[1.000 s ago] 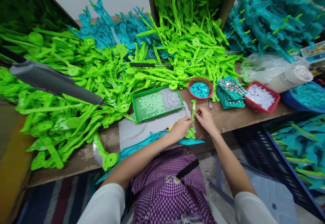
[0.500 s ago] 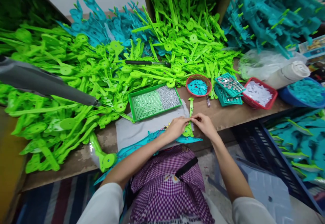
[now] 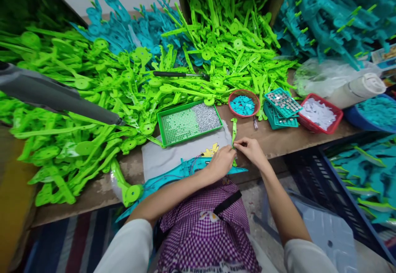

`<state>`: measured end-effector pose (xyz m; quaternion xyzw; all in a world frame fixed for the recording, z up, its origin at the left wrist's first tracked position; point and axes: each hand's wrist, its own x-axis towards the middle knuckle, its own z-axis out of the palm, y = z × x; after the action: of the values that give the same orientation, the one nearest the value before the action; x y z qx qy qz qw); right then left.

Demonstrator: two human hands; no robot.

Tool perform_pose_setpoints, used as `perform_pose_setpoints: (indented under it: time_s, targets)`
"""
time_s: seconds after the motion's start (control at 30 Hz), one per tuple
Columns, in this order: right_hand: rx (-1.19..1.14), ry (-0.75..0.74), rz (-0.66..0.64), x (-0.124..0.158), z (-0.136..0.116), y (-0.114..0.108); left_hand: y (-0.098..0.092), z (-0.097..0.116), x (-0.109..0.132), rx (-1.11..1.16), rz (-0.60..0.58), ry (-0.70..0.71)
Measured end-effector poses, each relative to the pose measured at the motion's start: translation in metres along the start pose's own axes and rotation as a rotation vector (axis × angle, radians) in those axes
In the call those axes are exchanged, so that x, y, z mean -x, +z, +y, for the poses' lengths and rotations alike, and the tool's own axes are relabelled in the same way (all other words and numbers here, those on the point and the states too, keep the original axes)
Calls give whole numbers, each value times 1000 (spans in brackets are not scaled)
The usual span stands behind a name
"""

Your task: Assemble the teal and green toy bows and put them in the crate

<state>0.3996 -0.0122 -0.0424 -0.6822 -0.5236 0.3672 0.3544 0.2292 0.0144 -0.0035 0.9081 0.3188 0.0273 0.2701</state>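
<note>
A slim lime-green plastic part (image 3: 234,129) points away from me across the table edge. My left hand (image 3: 222,161) is closed on its near half and covers most of it. The fingertips of my right hand (image 3: 252,151) pinch at the same part from the other side; whether a small piece sits between them is hidden. Beneath my hands lies a long teal plastic part (image 3: 173,173) with thin wires, partly on a grey cloth (image 3: 154,155). A yellow cut-out shape (image 3: 210,150) shows beside my left hand.
A green perforated tray (image 3: 163,134) of small screws lies ahead. Right of it stand a red basket (image 3: 230,107) of teal pieces, teal baskets (image 3: 272,118) of metal discs and a red basket (image 3: 335,124) of white pieces. Lime-green parts (image 3: 77,112) pile left. A grey power tool (image 3: 62,95) hangs there.
My left hand has shifted slightly right and down over the green part, hiding its wide near end. More of the yellow shape and teal part now shows. The view has shifted slightly.
</note>
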Motion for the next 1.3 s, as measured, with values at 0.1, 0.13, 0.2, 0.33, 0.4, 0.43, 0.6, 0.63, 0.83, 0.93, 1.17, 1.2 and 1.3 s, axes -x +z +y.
perform_pose_setpoints:
  time_s: [0.1, 0.13, 0.2, 0.33, 0.4, 0.43, 0.6, 0.63, 0.83, 0.93, 1.17, 1.2, 1.3]
  targets:
    - [27, 11, 15, 0, 0, 2, 2, 6, 11, -72, -44, 30]
    - [39, 13, 20, 1, -1, 3, 1, 7, 15, -77, -54, 30]
    - [85, 10, 28, 3, -4, 3, -1, 7, 25, -72, -67, 11]
    - [208, -3, 31, 5, -9, 3, -8, 3, 36, -82, -92, -66]
    - [240, -7, 28, 5, -11, 3, -12, 0, 34, -108, -125, -81]
    - [253, -9, 25, 6, -12, 3, -15, -2, 33, -121, -140, -74]
    - [252, -59, -24, 11, -14, -1, -23, -12, 25, -166, -176, 54]
    - [221, -90, -54, 12, -13, -3, -24, -14, 25, -171, -181, 71]
    - [122, -162, -116, 17, -8, -6, -19, -19, 29, -169, -153, 99]
    - [96, -136, -127, 16, -8, -5, -18, -19, 30, -163, -145, 98]
    - [177, -118, -84, 14, -13, 2, -18, -20, 32, -151, -146, 107]
    - [190, -121, -78, 14, -13, 2, -18, -20, 32, -148, -149, 109]
    - [233, -139, -72, 15, -14, 3, -19, -20, 34, -141, -159, 106]
